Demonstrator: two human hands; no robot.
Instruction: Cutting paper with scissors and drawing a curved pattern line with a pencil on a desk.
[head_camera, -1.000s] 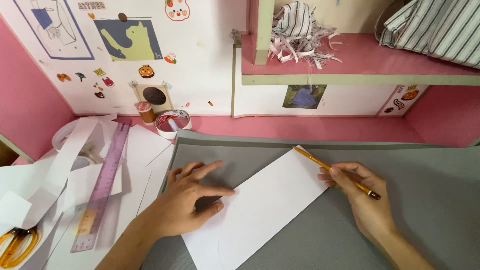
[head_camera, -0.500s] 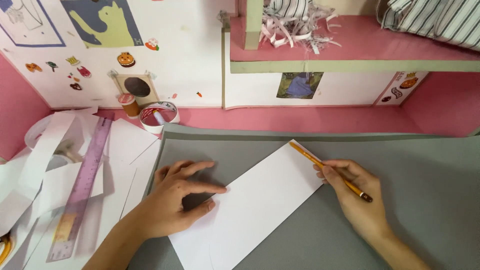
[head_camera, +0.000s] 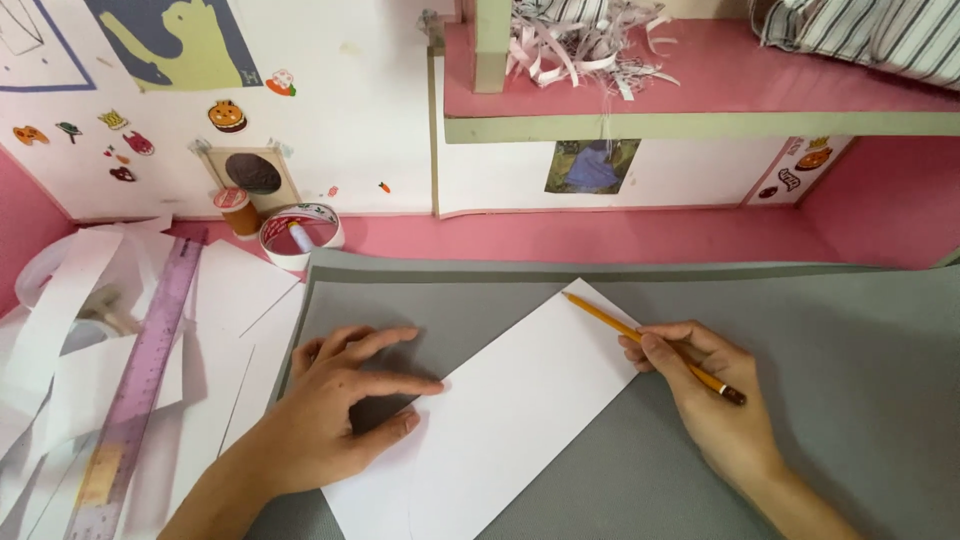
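— Where do we stand with the white paper strip?

— It lies slantwise on the grey sheet, and our left hand presses its left edge flat, fingers spread, gripping nothing.

— And the pencil?

— Our right hand has its fingers closed around the yellow pencil, whose tip rests at the strip's upper corner.

— Any line drawn yet?

— We see only a faint curve near the bottom edge; otherwise the strip looks blank, so we judge the marking barely begun.

— The purple ruler?

— Well apart on the left, among loose white paper offcuts, untouched.
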